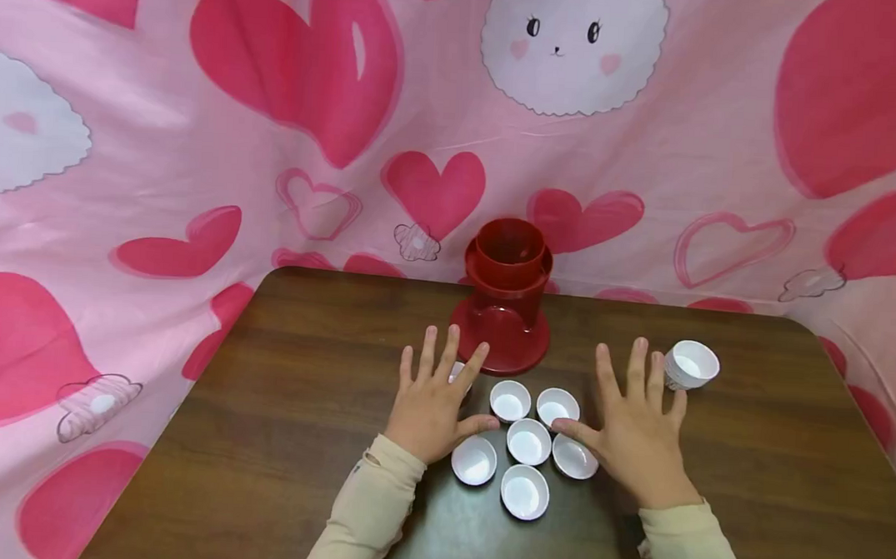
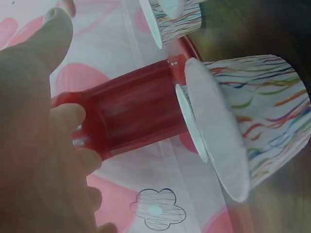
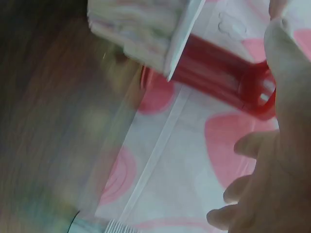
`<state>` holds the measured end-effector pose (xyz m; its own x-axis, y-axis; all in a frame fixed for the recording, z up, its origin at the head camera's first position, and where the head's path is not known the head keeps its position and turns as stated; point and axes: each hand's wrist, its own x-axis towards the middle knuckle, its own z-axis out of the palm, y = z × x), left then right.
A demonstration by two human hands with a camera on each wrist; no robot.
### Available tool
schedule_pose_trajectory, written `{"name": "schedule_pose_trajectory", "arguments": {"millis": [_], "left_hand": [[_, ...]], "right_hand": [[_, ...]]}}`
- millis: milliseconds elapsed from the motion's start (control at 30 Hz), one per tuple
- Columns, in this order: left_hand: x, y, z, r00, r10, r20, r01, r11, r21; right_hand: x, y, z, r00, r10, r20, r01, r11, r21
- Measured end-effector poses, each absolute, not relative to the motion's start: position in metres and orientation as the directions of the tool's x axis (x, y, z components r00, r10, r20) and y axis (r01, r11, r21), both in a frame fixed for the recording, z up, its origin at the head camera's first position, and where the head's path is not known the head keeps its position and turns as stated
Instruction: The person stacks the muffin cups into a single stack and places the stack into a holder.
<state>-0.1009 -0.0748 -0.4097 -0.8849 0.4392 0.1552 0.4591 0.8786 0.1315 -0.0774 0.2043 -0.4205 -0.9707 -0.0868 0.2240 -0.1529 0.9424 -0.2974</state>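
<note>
Both hands hover over a cluster of small white cups, fingers spread and holding nothing. My left hand (image 1: 429, 414) is at the cluster's left side, overlapping one cup (image 1: 456, 371) behind its fingers; its thumb reaches above the near-left cup (image 1: 474, 461). On the right side, my right hand (image 1: 640, 438) has its thumb over the gap between the back-right cup (image 1: 558, 405) and the cup (image 1: 575, 458) in front of it. Wavy coloured lines mark the outside of a cup (image 2: 272, 107) in the left wrist view. All the cups stand mouth up.
A red cylindrical holder (image 1: 503, 303) on a round base stands at the table's back edge, behind the cups. Beyond the right fingertips is a stack of nested white cups (image 1: 690, 365). A pink heart-print cloth (image 1: 441, 87) hangs behind the brown wooden table (image 1: 300, 406).
</note>
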Motion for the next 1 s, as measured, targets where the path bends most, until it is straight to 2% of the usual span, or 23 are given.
{"name": "schedule_pose_trajectory", "arguments": {"millis": [333,567,733,1000], "left_hand": [[-0.109,-0.085,-0.405,-0.903,0.425,0.064,0.427,0.870,0.248],[-0.117,-0.098,-0.404,-0.922,0.386,-0.003,0.354,0.847,0.397],[-0.120,-0.106,-0.402,-0.933,0.358,-0.043,0.303,0.841,0.448],[-0.122,-0.113,-0.402,-0.932,0.352,-0.081,0.271,0.830,0.488]], "right_hand": [[-0.087,0.265,-0.415,-0.987,0.078,0.141,0.009,0.901,-0.433],[-0.099,0.305,-0.432,-0.988,0.107,0.109,0.026,0.819,-0.573],[-0.106,0.322,-0.447,-0.984,0.125,0.129,0.011,0.757,-0.654],[-0.118,0.333,-0.448,-0.980,0.195,0.039,0.111,0.699,-0.706]]}}
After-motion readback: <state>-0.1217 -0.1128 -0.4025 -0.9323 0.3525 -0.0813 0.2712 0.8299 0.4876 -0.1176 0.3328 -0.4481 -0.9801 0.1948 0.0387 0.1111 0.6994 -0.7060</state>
